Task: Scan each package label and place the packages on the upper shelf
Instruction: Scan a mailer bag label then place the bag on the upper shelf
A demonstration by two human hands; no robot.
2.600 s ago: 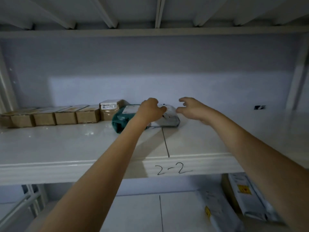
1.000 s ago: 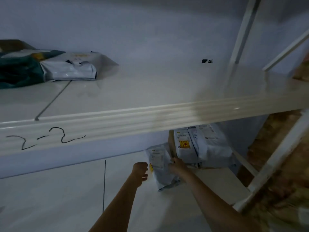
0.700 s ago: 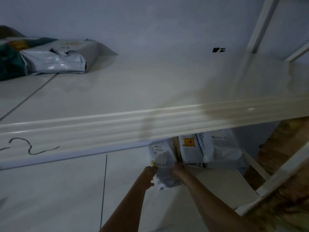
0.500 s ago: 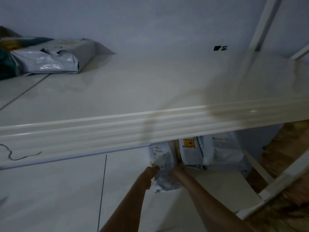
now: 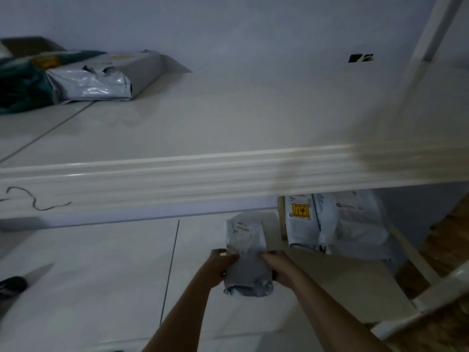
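Observation:
A small grey mailer bag with a white label lies on the lower shelf, and both hands hold it. My left hand grips its left edge, my right hand its right edge. On the upper shelf at the far left lie a grey mailer and a green package, side by side against the back wall. No scanner can be made out with certainty.
Two more grey mailers lean at the back right of the lower shelf, one with a yellow sticker. The upper shelf's ribbed front edge overhangs them. White frame bars stand at the right. A dark object lies at the far left.
My hands left the upper shelf, dropped to the lower shelf and took hold of the small grey mailer; it has since been drawn toward me, away from the leaning mailers.

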